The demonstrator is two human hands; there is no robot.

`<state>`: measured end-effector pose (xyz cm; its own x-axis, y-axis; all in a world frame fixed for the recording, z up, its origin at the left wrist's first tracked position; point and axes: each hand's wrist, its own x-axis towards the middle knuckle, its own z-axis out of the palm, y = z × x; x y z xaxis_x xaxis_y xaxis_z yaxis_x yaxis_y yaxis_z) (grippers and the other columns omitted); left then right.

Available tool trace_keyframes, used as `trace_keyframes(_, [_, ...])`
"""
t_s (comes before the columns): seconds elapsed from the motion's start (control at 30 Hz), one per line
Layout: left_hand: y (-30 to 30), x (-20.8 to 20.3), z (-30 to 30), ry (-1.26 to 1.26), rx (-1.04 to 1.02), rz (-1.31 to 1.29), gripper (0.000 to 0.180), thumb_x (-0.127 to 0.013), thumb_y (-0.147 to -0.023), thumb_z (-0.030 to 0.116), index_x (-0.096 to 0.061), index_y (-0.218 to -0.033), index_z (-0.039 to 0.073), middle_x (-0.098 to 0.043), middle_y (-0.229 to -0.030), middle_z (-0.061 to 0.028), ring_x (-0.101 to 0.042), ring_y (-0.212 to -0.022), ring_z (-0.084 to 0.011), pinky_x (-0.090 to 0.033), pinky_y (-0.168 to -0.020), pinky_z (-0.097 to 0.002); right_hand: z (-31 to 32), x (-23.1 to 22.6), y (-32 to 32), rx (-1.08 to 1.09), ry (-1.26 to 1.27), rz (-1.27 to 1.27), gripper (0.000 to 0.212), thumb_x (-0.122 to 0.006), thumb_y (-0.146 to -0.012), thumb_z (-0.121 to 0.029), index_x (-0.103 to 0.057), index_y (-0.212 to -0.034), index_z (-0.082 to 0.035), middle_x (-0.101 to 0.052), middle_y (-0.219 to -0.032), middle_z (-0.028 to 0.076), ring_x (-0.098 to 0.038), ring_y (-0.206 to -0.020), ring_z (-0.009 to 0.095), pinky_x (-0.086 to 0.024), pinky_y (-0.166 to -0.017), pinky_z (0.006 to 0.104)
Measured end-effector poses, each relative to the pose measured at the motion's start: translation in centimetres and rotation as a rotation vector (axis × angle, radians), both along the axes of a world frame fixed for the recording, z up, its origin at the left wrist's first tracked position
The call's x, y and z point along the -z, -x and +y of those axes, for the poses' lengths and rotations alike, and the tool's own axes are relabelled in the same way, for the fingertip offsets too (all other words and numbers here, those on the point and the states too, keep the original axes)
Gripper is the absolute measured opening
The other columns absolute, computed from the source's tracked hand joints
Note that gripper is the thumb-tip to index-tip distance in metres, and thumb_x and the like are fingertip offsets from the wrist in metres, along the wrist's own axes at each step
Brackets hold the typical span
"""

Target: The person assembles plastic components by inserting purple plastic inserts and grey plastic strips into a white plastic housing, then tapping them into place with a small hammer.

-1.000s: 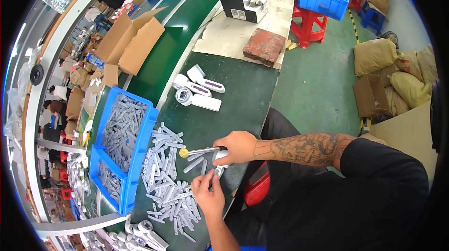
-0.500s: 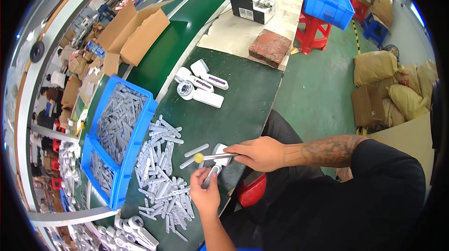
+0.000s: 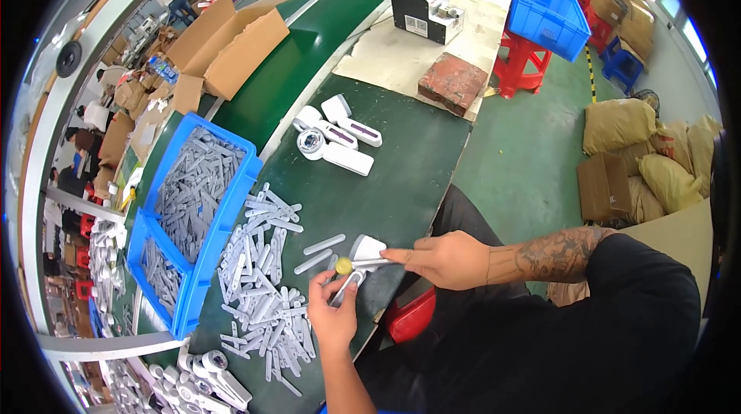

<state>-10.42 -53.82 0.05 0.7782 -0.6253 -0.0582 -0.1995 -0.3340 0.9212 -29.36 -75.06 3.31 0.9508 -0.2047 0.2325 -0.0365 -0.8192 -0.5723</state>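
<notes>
The left hand (image 3: 333,320) grasps a white handle part (image 3: 349,284), long axis running far-right; the right hand (image 3: 448,258) grips a yellow-tipped tool (image 3: 356,263) touching it.

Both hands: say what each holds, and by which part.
Left hand grips a grey plastic strip by its lower end. Right hand holds a yellow-tipped tool by its rear end.

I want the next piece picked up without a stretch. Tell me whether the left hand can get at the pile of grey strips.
Probably yes. The left hand lies right beside the pile of grey strips, with nothing between, but it already holds a white part.
</notes>
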Motion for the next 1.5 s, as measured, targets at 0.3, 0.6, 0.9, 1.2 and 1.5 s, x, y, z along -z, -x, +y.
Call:
trace_keyframes(0.3, [-0.1, -1.0, 4.1, -0.226, 0.026, -0.640, 0.045, -0.093, -0.075, 0.020, -0.077, -0.115, 0.006, -0.075, -0.105, -0.0100, -0.066, -0.106, -0.0330, -0.044, -0.097, -0.0475, 0.3, -5.2, -1.2, -0.047, -0.065, -0.111, 0.063, -0.070, -0.101, -0.017, -0.052, -0.160, -0.032, -0.062, -0.081, 0.005, -0.065, -0.061, 0.027, -0.056, -0.053, 0.0396])
trace_keyframes(0.6, [0.3, 0.6, 4.9, -0.197, 0.076, -0.685, 0.030, -0.090, -0.080, 0.020, -0.074, -0.100, 0.005, -0.070, -0.096, -0.0128, -0.065, -0.100, -0.0359, -0.044, -0.091, -0.0480, 1.8, -1.2, -1.4, -0.134, 0.128, 0.247, 0.059, -0.071, -0.098, -0.021, -0.058, -0.155, -0.029, -0.058, -0.075, 0.002, -0.064, -0.058, 0.022, -0.053, -0.050, 0.0369])
trace_keyframes(0.9, [1.2, 2.5, 5.5, -0.139, -0.038, -0.635, 0.045, -0.093, -0.078, 0.019, -0.069, -0.114, 0.003, -0.073, -0.100, -0.0121, -0.066, -0.102, -0.0357, -0.046, -0.092, -0.0478, 2.1, -1.2, -1.4, -0.170, 0.174, 0.225, 0.061, -0.068, -0.097, -0.022, -0.056, -0.155, -0.032, -0.064, -0.074, 0.005, -0.068, -0.057, 0.027, -0.054, -0.048, 0.0387])
trace_keyframes(1.2, [1.9, 2.7, 5.2, -0.069, -0.234, -0.287, 0.076, -0.096, -0.072, 0.013, -0.059, -0.138, 0.007, -0.078, -0.111, -0.0099, -0.067, -0.108, -0.0356, -0.047, -0.102, -0.0481, 4.3, -2.4, -3.7, -0.276, 0.166, 0.316, 0.055, -0.067, -0.102, -0.025, -0.057, -0.155, -0.033, -0.068, -0.083, 0.007, -0.071, -0.066, 0.028, -0.060, -0.059, 0.0424])
trace_keyframes(1.5, [2.1, -2.7, 7.0, -0.170, -0.052, -0.367, 0.026, -0.086, -0.088, 0.018, -0.075, -0.106, 0.003, -0.074, -0.097, -0.0191, -0.071, -0.086, -0.0373, -0.056, -0.079, -0.0448, 1.0, -2.3, -4.4, -0.076, -0.413, -0.038, 0.047, -0.062, -0.105, -0.008, -0.060, -0.151, -0.010, -0.071, -0.138, 0.019, -0.072, -0.117, 0.036, -0.056, -0.102, 0.0341])
